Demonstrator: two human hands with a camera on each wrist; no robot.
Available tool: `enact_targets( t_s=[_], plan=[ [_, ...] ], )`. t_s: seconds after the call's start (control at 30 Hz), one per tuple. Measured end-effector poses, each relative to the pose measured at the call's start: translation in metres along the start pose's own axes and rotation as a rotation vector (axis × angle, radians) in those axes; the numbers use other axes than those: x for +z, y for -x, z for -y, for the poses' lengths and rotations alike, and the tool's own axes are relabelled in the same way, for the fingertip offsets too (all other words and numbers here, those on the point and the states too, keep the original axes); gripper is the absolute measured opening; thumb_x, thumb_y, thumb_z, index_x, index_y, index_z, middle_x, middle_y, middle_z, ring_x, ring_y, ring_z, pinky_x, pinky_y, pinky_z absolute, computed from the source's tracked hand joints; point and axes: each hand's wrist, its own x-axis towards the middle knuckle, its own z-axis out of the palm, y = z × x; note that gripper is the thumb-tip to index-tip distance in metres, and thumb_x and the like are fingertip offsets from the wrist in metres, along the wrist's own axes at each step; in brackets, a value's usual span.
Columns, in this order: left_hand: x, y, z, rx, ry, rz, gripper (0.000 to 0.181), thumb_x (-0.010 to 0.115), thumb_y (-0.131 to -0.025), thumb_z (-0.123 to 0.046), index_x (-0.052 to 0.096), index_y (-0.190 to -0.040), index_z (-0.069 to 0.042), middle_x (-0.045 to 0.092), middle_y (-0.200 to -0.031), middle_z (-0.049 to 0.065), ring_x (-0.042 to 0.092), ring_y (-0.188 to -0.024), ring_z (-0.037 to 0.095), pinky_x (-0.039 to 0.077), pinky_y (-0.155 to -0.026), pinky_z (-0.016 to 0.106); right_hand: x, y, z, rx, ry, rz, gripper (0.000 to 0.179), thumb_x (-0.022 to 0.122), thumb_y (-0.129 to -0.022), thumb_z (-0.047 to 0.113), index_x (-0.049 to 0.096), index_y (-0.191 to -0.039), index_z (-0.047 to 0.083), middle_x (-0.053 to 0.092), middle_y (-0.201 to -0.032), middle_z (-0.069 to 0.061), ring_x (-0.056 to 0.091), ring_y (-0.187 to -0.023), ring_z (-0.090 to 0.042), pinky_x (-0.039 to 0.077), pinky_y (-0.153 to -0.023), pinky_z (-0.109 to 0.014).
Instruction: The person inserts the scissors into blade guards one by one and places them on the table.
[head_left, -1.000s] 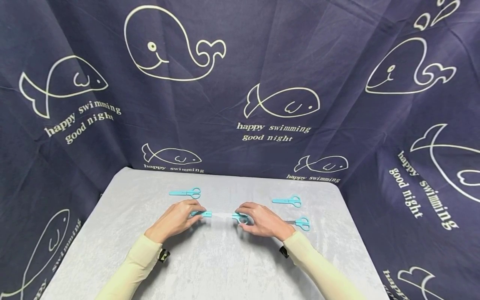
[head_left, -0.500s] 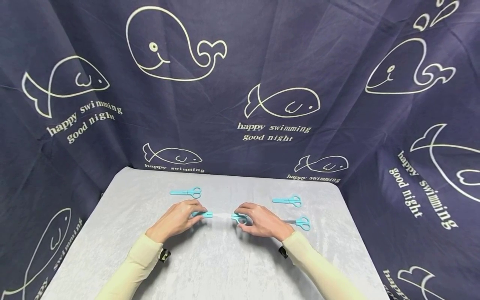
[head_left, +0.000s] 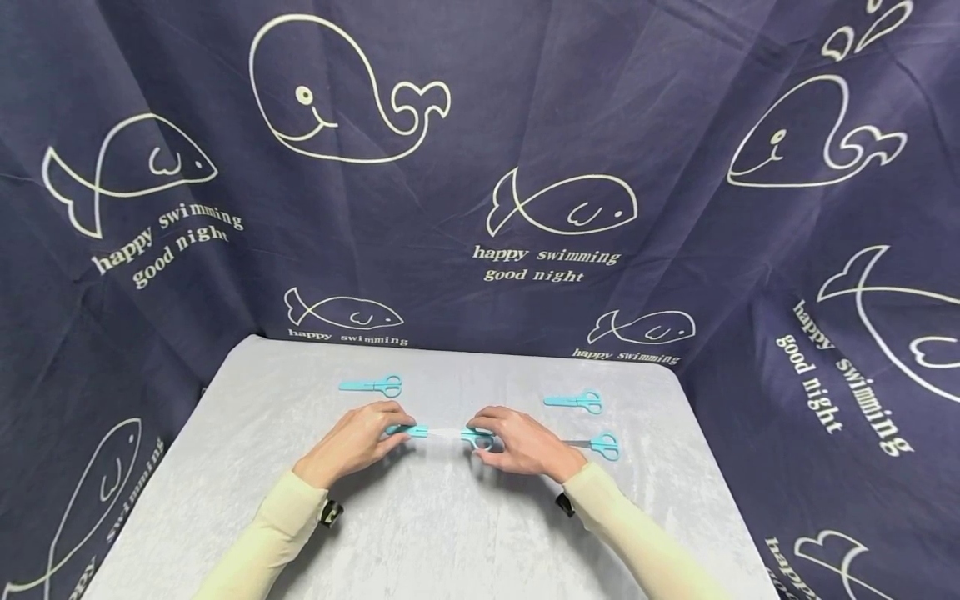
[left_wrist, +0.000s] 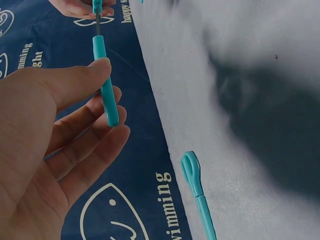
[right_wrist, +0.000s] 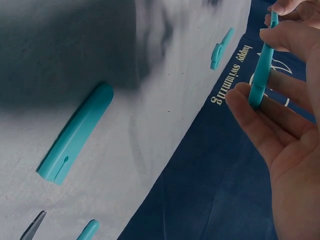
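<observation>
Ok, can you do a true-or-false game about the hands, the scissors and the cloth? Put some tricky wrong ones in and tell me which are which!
1. The left hand holds a turquoise cover. True.
2. The two hands are touching each other. False: they are apart in the head view.
3. The right hand holds scissors by the handles. True.
4. Every other pair is covered. False: a bare-bladed pair lies near the right wrist.
5. A loose cover lies on the table. True.
6. The cloth shows dinosaurs. False: the dark blue cloth shows whales and fish.
</observation>
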Motion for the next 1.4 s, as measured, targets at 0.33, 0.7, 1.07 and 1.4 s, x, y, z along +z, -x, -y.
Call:
enact_targets(
  t_s=[0.33, 0.7, 1.07, 1.4],
  plan=[
    [0.0038, -0.0002, -0.0021, 0.008, 0.006, -0.019, 0.019, 0.078, -0.085, -0.021, 0.075, -0.104, -0.022, 0.069, -0.096, -0.007, 0.064, -0.085, 0.008, 0.056, -0.072, 0.030, 0.0021, -0.0011, 0.0003, 0.011, -0.023, -0.003, 0.035, 0.066, -0.090, 0.034, 0.066, -0.120, 0.017, 0.061, -0.116, 0.005, 0.059, -0.104, -0.008, 0.052, -0.089, -0.028],
    [0.0025, -0.0032, -0.0061, 0.007, 0.016, -0.015, 0.018, 0.077, -0.085, -0.020, 0.075, -0.103, -0.020, 0.068, -0.095, -0.006, 0.065, -0.084, 0.011, 0.055, -0.073, 0.030, 0.0000, -0.0013, 0.0009, 0.048, -0.068, 0.017, 0.039, 0.070, -0.088, 0.034, 0.064, -0.122, 0.016, 0.061, -0.119, 0.003, 0.059, -0.107, -0.009, 0.051, -0.092, -0.030],
    [0.0017, -0.0054, -0.0087, 0.003, 0.014, 0.007, 0.017, 0.076, -0.087, -0.024, 0.074, -0.103, -0.020, 0.067, -0.095, -0.008, 0.064, -0.083, 0.010, 0.055, -0.072, 0.029, -0.0005, -0.0022, 0.0009, 0.060, -0.062, 0.024, 0.038, 0.072, -0.088, 0.033, 0.065, -0.122, 0.016, 0.062, -0.120, 0.003, 0.059, -0.109, -0.010, 0.052, -0.092, -0.031],
    [0.0064, -0.0054, -0.0080, -0.006, 0.028, 0.005, 0.020, 0.077, -0.086, -0.021, 0.075, -0.106, -0.019, 0.068, -0.093, -0.008, 0.066, -0.079, 0.013, 0.056, -0.069, 0.031, -0.0008, -0.0039, 0.0013, 0.055, -0.067, 0.027, 0.036, 0.069, -0.090, 0.037, 0.065, -0.120, 0.018, 0.061, -0.118, 0.006, 0.058, -0.107, -0.006, 0.051, -0.091, -0.028]
  ],
)
